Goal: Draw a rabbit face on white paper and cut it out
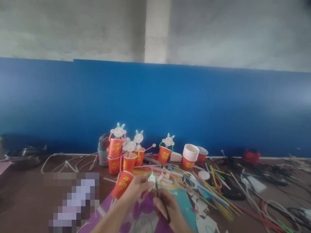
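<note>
My left hand (137,189) pinching a small white paper piece (152,179), my right hand (167,205) closed on black scissors (162,200) (blades at the piece), red cup (122,185) just beside, straws (216,194) strewn right.

We see yellow printed characters on the red paper cups (116,147) at lower centre of the frame, but we find them too blurred to read; we see no other writing.

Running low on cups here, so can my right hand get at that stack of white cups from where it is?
Probably, once freed: the right hand grips scissors, and loose straws lie between it and the stack of white cups.
</note>
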### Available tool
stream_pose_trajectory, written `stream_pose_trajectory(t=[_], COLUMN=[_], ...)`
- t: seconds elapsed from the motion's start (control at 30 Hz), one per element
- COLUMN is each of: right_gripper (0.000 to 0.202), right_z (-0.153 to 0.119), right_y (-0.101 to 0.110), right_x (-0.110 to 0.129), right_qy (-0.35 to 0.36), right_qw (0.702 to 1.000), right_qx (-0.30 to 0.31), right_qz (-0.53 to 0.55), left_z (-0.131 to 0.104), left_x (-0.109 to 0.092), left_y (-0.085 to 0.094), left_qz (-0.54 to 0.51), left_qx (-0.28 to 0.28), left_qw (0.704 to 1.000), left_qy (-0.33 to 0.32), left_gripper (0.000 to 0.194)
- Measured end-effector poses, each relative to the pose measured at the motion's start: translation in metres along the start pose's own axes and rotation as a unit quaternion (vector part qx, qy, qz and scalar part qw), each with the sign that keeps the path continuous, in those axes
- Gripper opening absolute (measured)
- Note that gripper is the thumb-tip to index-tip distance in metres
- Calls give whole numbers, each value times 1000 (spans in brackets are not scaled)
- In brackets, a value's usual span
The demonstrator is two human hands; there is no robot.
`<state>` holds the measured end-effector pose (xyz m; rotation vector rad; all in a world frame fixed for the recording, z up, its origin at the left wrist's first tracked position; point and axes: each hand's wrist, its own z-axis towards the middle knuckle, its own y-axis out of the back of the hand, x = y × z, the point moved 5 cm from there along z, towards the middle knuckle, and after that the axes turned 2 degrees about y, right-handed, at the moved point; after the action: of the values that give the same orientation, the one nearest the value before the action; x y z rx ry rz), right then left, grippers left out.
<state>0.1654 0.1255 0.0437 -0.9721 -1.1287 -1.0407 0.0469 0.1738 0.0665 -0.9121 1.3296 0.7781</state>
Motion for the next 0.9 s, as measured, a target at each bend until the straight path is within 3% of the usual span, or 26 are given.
stream_pose_trajectory(t=[0.23, 0.43, 0.63, 0.77, 0.9], right_gripper=[43, 36, 36, 38, 39], right_z=[0, 2, 4, 3, -1], right_y=[-1, 4, 4, 0, -3], right_x=[3, 0, 8, 4, 1], right_qy=[6, 25, 64, 26, 4], right_qw=[1000, 1000, 997, 1000, 1000], right_qx=[-1, -6, -35, -15, 6], right_qz=[5, -9, -20, -5, 13], left_z=[0, 2, -9, -8, 2], left_x=[3, 11, -1, -2, 9], left_y=[3, -2, -15, -14, -6], left_qz=[-17, -31, -60, -67, -44], left_qx=[-3, -63, -106, -90, -44], left_qw=[1000, 997, 992, 994, 998], left_qy=[20, 33, 10, 5, 22], left_gripper=[39, 47, 40, 38, 41])
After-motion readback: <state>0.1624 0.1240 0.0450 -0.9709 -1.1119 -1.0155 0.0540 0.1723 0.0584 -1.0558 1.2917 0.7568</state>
